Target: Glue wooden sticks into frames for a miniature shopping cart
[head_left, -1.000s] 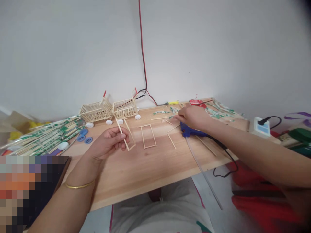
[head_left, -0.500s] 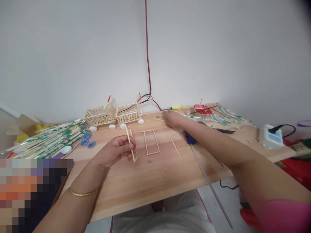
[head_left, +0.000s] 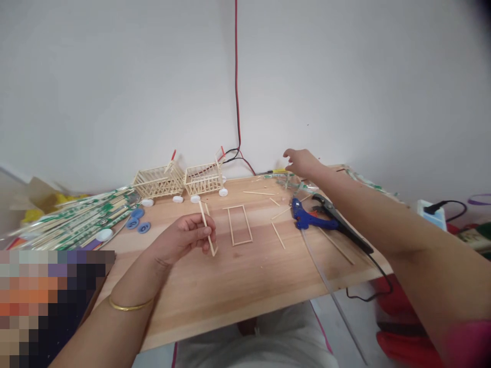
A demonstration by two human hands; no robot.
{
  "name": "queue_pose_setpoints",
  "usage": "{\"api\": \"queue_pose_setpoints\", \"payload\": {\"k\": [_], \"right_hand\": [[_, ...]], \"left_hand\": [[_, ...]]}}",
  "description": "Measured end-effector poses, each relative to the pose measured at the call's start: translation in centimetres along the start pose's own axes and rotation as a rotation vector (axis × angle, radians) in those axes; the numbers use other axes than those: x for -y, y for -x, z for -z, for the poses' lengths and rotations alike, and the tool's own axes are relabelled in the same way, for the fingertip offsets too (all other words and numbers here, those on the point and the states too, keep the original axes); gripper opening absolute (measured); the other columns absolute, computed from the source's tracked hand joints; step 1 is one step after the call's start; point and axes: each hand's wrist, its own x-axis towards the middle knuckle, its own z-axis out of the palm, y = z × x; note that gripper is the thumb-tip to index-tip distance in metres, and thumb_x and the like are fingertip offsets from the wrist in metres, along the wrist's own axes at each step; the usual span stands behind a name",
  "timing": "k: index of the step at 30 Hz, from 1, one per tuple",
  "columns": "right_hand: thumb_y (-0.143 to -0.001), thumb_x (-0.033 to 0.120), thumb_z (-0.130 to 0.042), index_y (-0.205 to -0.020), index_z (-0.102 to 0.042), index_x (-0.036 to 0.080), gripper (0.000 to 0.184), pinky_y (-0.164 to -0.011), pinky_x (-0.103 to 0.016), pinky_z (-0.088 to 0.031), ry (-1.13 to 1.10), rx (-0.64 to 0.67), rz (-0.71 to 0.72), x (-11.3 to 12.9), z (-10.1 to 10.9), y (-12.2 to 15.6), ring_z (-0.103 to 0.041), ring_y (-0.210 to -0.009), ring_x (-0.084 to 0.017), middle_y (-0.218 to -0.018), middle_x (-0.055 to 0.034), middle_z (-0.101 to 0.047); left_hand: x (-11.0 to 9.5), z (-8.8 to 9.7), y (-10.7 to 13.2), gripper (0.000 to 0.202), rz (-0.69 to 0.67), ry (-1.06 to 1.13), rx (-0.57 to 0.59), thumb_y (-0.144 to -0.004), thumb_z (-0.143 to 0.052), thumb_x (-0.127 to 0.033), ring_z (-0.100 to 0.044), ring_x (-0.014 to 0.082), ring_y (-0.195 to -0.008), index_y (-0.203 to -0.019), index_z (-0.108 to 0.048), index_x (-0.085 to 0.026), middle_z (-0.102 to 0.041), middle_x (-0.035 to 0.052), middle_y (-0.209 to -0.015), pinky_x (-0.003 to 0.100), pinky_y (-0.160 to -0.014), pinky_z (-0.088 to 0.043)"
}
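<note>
My left hand (head_left: 183, 237) is closed on a thin rectangular stick frame (head_left: 209, 237), held just above the wooden board (head_left: 238, 281). A second stick frame (head_left: 238, 225) lies flat on the board to its right. My right hand (head_left: 303, 162) is raised over the far edge of the board, near green-printed wrappers (head_left: 291, 179); its fingers are loosely bent and apart, with nothing visible in them. A blue glue gun (head_left: 307, 219) with a clear glue stick lies on the board under my right forearm. Loose sticks (head_left: 277, 235) lie around it.
Two small stick carts (head_left: 178, 180) with white wheels stand at the back of the board. Packets of chopsticks (head_left: 72, 220) and blue and white caps (head_left: 135, 221) lie at the left. Black pliers (head_left: 337, 220), a white power strip (head_left: 431, 214) and a red-black cable (head_left: 238, 102) are at the right and back.
My right hand has lifted off the board and moved right and back toward the wall, uncovering the glue gun. My left hand keeps hold of the frame, almost still.
</note>
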Motion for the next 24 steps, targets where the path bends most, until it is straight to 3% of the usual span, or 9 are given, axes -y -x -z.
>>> {"api": "queue_pose_setpoints", "payload": {"k": [4, 9, 12, 16, 20, 22, 24], "right_hand": [[-0.070, 0.030, -0.068, -0.115, -0.057, 0.018, 0.048, -0.072, -0.029, -0.043, -0.283, -0.110, -0.013, -0.1, 0.7, 0.5, -0.058, -0.078, -0.017, -0.109, -0.0098, -0.062], [-0.073, 0.017, -0.061, -0.085, -0.059, 0.017, 0.012, -0.050, -0.023, -0.038, -1.153, -0.141, -0.364, 1.3, 2.9, 0.7, -0.047, -0.054, -0.008, -0.077, -0.0032, -0.058], [-0.078, 0.011, -0.051, -0.077, -0.051, 0.018, 0.007, -0.049, -0.020, -0.038, -1.563, -0.135, -0.423, 1.8, 4.5, 0.4, -0.050, -0.056, -0.008, -0.067, -0.0003, -0.053], [-0.082, 0.018, -0.048, -0.078, -0.049, 0.020, 0.005, -0.056, -0.021, -0.044, -1.631, -0.190, -0.299, 2.5, 5.4, 1.2, -0.052, -0.062, -0.009, -0.066, 0.0014, -0.048], [-0.083, 0.025, -0.048, -0.082, -0.053, 0.020, 0.008, -0.053, -0.023, -0.041, -1.485, -0.315, -0.122, 4.5, 4.1, 4.0, -0.043, -0.052, -0.008, -0.058, 0.0040, -0.041], [-0.084, 0.031, -0.047, -0.082, -0.051, 0.020, 0.012, -0.050, -0.023, -0.038, -1.428, -0.270, -0.058, 5.9, 2.9, 5.7, -0.041, -0.049, -0.008, -0.056, 0.0046, -0.040], [-0.085, 0.031, -0.042, -0.077, -0.044, 0.022, 0.013, -0.044, -0.022, -0.032, -1.513, -0.204, -0.040, 7.4, 1.6, 7.0, -0.035, -0.044, -0.008, -0.050, 0.0070, -0.034]], "left_hand": [[0.1, 0.0, -0.1, 0.016, 0.008, 0.009, -0.006, -0.072, -0.070, -0.024, -0.058, 0.0096, -0.052, -0.081, -0.062, -0.013, -0.064, 0.0030, -0.069, 0.021, -0.049, -0.050], [0.0, -0.1, 0.0, 0.017, 0.010, 0.028, -0.008, -0.071, -0.071, -0.023, -0.058, 0.0095, -0.052, -0.081, -0.062, -0.013, -0.064, 0.0024, -0.068, 0.021, -0.050, -0.050], [0.0, -0.1, 0.0, 0.016, 0.003, 0.036, -0.012, -0.071, -0.071, -0.023, -0.059, 0.0095, -0.052, -0.081, -0.062, -0.013, -0.064, 0.0024, -0.068, 0.020, -0.049, -0.049], [-0.1, -0.1, 0.1, 0.018, 0.000, 0.035, -0.003, -0.070, -0.072, -0.024, -0.058, 0.0093, -0.052, -0.081, -0.062, -0.013, -0.065, 0.0028, -0.069, 0.020, -0.049, -0.050], [-0.2, -0.3, 0.1, 0.018, -0.016, 0.039, 0.013, -0.071, -0.072, -0.025, -0.058, 0.0092, -0.053, -0.079, -0.062, -0.012, -0.064, 0.0029, -0.069, 0.020, -0.049, -0.050], [-0.2, -0.3, 0.1, 0.018, -0.019, 0.039, 0.024, -0.071, -0.072, -0.025, -0.059, 0.0095, -0.054, -0.079, -0.062, -0.012, -0.064, 0.0033, -0.069, 0.020, -0.050, -0.050], [-0.1, -0.3, 0.1, 0.019, -0.017, 0.040, 0.032, -0.071, -0.072, -0.025, -0.059, 0.0102, -0.054, -0.080, -0.062, -0.012, -0.065, 0.0039, -0.068, 0.020, -0.050, -0.050]]}}
